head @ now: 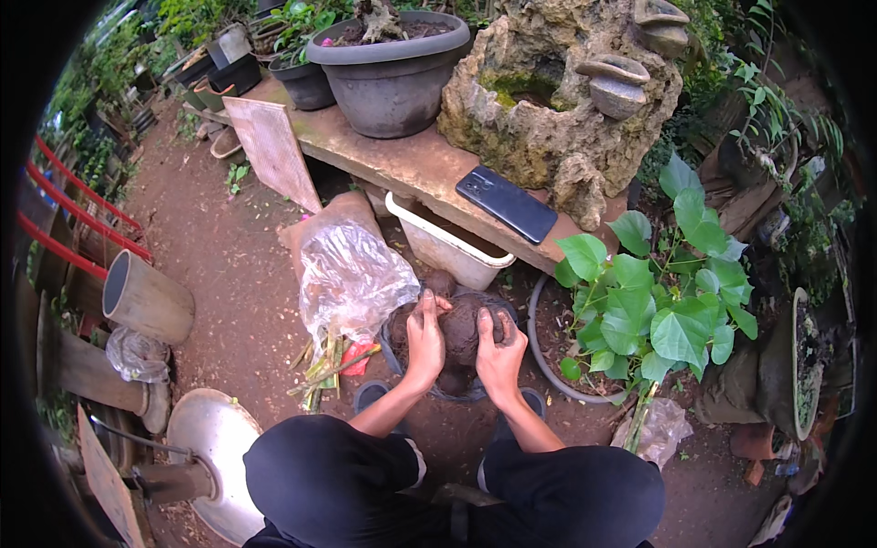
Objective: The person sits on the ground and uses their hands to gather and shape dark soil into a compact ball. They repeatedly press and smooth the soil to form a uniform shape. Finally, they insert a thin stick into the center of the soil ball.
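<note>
Between my palms I hold a dark brown ball of soil or fibre (462, 330), roughly fist-sized or larger. My left hand (426, 339) presses its left side and my right hand (500, 346) its right side, thumbs toward the top. Beneath it is a dark round basin (507, 306), partly hidden by my hands and the ball. More brown lumps lie in or at the basin, one (439, 282) at its far edge and another (453, 383) at the near side. My feet stand on either side of the basin.
Left of the basin lie a clear plastic bag (353, 274) and cut green stems (325, 377). Ahead, a white tub (445, 250) sits below a stone ledge (384, 161) bearing a black phone (507, 204), a large pot (390, 82) and a rock fountain (500, 130). A leafy plant (658, 308) stands right.
</note>
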Demonstrator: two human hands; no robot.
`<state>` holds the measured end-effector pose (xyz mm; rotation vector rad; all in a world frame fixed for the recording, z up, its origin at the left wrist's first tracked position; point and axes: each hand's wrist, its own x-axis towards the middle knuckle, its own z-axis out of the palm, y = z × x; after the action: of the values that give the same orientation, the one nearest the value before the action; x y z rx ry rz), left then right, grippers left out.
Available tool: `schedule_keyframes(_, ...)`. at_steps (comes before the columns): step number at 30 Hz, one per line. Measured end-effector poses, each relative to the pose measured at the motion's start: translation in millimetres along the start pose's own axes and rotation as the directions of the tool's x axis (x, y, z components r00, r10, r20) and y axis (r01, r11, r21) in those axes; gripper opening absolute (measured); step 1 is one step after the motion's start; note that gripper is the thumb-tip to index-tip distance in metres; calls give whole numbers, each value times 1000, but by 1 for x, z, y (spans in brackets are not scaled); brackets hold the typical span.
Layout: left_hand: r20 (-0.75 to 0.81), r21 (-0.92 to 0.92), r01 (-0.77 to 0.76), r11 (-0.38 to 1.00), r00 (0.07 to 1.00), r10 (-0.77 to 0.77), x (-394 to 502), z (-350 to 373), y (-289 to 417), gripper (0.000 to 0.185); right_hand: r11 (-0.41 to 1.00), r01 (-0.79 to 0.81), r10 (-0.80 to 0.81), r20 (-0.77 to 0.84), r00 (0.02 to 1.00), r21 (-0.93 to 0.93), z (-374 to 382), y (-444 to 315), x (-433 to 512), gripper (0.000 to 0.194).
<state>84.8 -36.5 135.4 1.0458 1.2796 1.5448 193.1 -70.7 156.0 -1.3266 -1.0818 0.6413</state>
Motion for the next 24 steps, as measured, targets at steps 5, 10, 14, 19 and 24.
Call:
schedule_keyframes(5, 310, -487, 656, 577, 747, -588, -3, -14, -14, 40, 977, -202, 205, -37, 978, 75, -1, -17, 5, 58)
schedule_keyframes(10, 289, -631, 543, 554, 827, -482, -8, -5, 2, 37, 971, -232, 229, 62, 972, 62, -3, 16, 7, 51)
schedule_keyframes(14, 258, -660, 461, 593, 880, -398, -5, -11, 7, 43, 930, -303, 267, 182, 946, 210, -4, 27, 7, 42)
schedule_keyframes(19, 200, -497, 239, 834, 967, -159, 2, -18, -9, 38, 892, -389, 339, 229, 912, 228, -5, 24, 8, 38)
schedule_keyframes(24, 173, -392, 216, 894, 972, -159, 2, -20, -3, 32, 911, -308, 245, 241, 939, 274, -3, 5, 7, 34)
